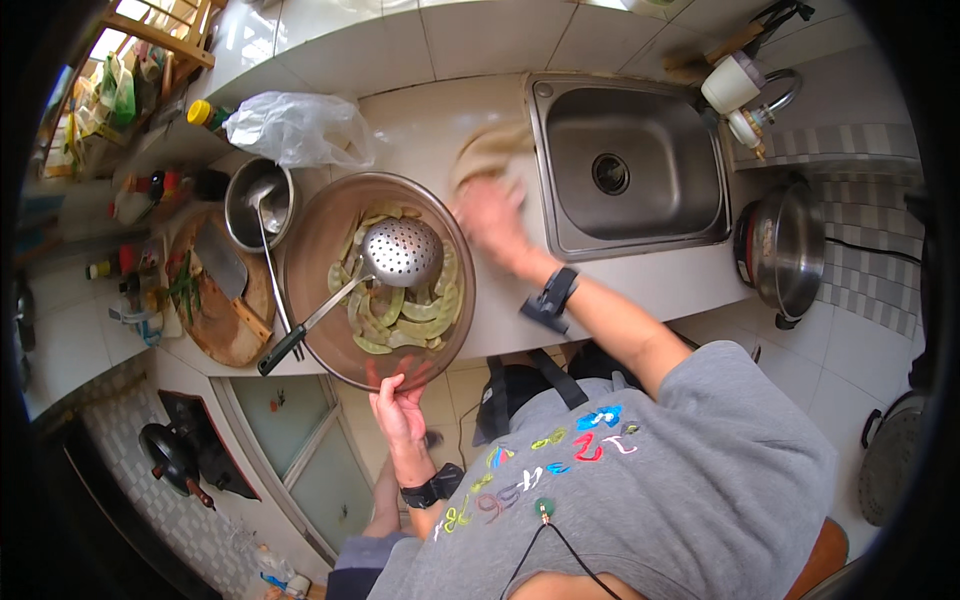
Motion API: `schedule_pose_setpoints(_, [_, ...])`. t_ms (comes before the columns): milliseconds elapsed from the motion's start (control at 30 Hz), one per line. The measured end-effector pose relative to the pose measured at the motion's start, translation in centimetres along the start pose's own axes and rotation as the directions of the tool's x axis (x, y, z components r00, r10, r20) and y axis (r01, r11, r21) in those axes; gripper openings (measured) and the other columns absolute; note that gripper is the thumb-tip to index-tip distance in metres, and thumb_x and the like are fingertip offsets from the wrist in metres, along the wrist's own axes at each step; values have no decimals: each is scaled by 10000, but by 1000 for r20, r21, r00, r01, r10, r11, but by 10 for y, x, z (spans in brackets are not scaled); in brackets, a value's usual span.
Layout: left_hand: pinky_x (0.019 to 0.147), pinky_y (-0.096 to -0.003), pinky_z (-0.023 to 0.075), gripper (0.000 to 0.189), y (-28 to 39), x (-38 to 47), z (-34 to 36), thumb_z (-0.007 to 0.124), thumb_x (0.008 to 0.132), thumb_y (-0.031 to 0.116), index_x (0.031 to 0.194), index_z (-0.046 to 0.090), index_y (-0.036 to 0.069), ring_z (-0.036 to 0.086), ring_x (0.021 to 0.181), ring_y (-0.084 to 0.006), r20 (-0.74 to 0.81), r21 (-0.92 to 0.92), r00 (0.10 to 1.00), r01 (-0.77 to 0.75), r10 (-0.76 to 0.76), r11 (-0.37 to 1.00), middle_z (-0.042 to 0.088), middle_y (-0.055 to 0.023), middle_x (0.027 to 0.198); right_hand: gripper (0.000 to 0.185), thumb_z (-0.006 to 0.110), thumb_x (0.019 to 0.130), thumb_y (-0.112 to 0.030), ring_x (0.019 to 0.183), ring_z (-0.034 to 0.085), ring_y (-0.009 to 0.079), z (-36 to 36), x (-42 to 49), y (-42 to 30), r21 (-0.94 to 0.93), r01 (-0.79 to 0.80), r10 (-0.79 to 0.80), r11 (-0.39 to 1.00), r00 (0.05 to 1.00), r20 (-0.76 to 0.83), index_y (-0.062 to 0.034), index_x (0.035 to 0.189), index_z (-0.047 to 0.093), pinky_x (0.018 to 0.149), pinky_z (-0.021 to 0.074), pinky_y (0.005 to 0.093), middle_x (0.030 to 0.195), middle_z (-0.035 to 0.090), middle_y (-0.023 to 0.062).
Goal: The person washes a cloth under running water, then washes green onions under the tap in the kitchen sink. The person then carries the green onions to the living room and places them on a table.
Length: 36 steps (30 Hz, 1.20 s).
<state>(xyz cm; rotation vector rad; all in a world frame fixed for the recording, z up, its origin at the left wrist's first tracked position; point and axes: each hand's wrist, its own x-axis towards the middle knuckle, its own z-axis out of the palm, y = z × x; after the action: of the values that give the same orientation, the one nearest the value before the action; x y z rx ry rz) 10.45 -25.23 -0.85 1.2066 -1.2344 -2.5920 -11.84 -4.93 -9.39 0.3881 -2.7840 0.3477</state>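
A large translucent brown bowl (304, 262) holds flat green bean pods (420, 328). Across it lies a perforated steel skimmer (403, 251), its dark handle resting over the rim. My left hand (401, 409) grips the bowl's near edge, with fingers showing through the wall from underneath. To the right of the bowl, my right hand (491, 217) is on a beige cloth (491, 146) on the white counter, close to the sink's left edge; both are blurred, and the fingers' exact hold is partly hidden.
The steel sink (645, 157) is at the right. Left of the bowl are a steel pot (238, 206) with a ladle (264, 232), and a round wooden board (214, 341) bearing a cleaver (221, 259). A clear plastic bag (300, 131) lies behind. Bottles stand farther left.
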Motion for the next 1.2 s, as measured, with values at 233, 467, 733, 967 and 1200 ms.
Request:
schedule_pose_setpoints(233, [778,-398,547,674,-4,12,23,493,749,21,1366,230,78,615,902,-406,33,2,999,14,-14,1000,554,-313,1077,451,458,825,-155,1268,309,358,30,67,74,28,42,-43,999,999,25,-52,1264,437,1058,197,486,1312,398,176])
schedule_pose_setpoints(467, [781,-375,549,597,-19,33,55,492,766,1,1322,283,64,624,901,-356,18,19,999,27,-27,999,585,-277,1034,477,433,833,-145,1284,264,374,45,79,106,-60,-300,285,952,942,-177,-7,1287,389,1039,229,451,1330,364,192])
schedule_pose_setpoints(733, [851,-388,536,132,-30,89,100,490,771,29,836,529,-78,630,876,-336,71,96,994,76,-83,992,621,-230,937,554,569,738,-91,913,493,318,-30,-74,100,228,-281,263,932,959,107,4,1250,379,786,405,399,1065,471,185])
schedule_pose_setpoints(967, [890,-407,514,125,-43,92,107,499,757,32,788,538,-82,615,912,-361,36,212,995,83,-93,974,619,-245,918,184,582,739,-224,831,526,225,-99,-176,231,142,-42,19,989,986,163,-125,890,615,788,367,386,788,548,52])
schedule_pose_setpoints(1200, [837,-374,543,117,-48,114,65,521,759,57,781,527,-58,615,867,-339,-22,223,998,55,-51,973,612,-192,872,210,540,773,-247,931,516,269,-143,-206,381,-148,-322,346,935,919,190,-103,887,641,884,354,430,866,592,87])
